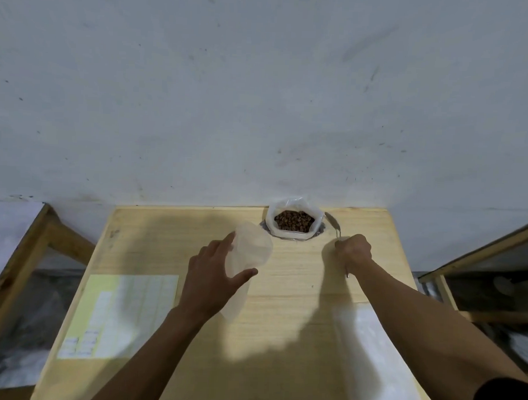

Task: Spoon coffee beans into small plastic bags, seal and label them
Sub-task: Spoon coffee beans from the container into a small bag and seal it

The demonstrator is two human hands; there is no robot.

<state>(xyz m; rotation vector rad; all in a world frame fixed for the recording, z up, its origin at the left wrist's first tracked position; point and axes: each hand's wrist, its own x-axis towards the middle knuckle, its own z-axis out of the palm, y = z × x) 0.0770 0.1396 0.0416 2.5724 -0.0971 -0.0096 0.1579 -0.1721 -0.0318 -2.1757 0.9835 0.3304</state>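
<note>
Wooden table [282, 335], 1 small plastic bag [249, 253] held by left hand [212, 276], 1 spoon [335, 226] gripped by right hand [353, 251], 1 big bag of coffee beans [293, 220], 1 label sheet [118, 314]

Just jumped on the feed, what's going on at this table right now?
A person is bagging coffee beans at a wooden table. The left hand holds a small plastic bag that looks empty. The right hand grips a metal spoon, its bowl beside the open bag of beans at the table's far edge. A label sheet lies at the left, more bags at the right.
</note>
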